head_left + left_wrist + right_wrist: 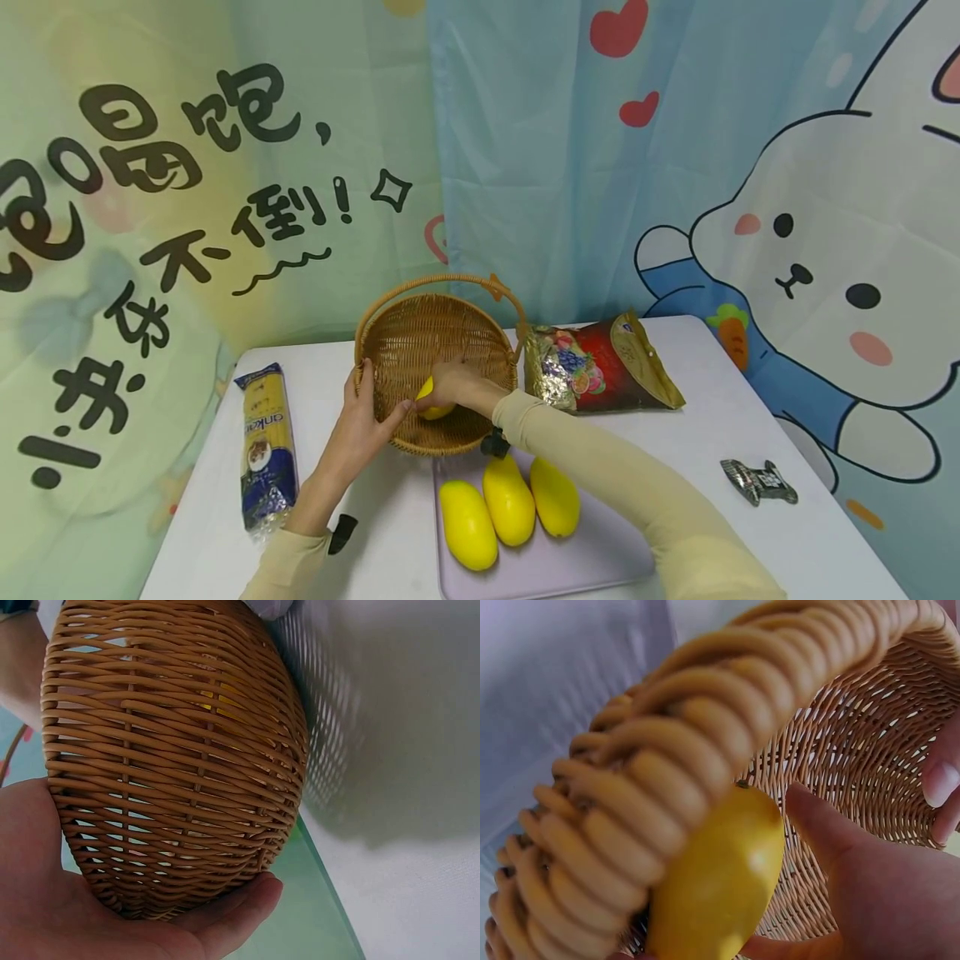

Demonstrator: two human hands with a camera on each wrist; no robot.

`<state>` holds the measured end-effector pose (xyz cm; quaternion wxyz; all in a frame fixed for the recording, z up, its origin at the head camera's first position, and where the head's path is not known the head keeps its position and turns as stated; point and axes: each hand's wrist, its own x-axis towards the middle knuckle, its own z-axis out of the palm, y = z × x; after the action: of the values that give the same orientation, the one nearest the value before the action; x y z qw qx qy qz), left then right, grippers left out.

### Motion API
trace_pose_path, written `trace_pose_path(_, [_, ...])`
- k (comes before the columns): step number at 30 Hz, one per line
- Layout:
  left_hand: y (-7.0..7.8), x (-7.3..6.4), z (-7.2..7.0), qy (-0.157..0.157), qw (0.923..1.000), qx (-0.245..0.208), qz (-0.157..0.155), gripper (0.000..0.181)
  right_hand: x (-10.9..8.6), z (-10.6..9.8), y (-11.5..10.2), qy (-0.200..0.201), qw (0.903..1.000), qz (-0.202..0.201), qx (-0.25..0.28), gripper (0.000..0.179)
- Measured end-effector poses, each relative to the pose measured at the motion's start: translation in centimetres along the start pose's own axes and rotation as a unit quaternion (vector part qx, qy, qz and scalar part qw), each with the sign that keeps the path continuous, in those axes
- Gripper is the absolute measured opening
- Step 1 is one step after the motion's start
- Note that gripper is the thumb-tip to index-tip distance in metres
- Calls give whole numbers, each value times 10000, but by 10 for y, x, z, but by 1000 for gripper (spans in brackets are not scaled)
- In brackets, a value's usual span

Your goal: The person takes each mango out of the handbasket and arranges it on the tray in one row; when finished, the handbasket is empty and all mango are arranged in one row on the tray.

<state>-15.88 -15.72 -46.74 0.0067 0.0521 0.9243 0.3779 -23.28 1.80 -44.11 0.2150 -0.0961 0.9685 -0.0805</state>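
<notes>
A round wicker basket with a hoop handle is tipped with its opening toward me. My left hand grips its left side; in the left wrist view the fingers wrap under the woven wall. My right hand reaches inside the basket. It holds a yellow mango, with the thumb along one side and the other fingers mostly hidden beneath the fruit. Below the basket, three more yellow mangoes lie side by side on a light purple tray.
On the left of the white table lies a blue and yellow packet. A red and gold bag rests right of the basket, and a small dark wrapped item lies farther right. A printed curtain hangs behind.
</notes>
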Motion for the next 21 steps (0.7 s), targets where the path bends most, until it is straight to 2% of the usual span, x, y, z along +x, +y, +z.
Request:
trace_pose_path(5, [1,0,-1,-14,10000,-15,-12,100,0,0,-1,24,9999,19,107,111])
trace_pose_path(12, [2,0,0,4,10000,-22,-16,99,-1,1,-1,150,9998,-99,130,101])
trace_pose_path(21, [0,-1,0,32,10000,4,-28,100,-1,5,-2,-19,9988,-157,453,110])
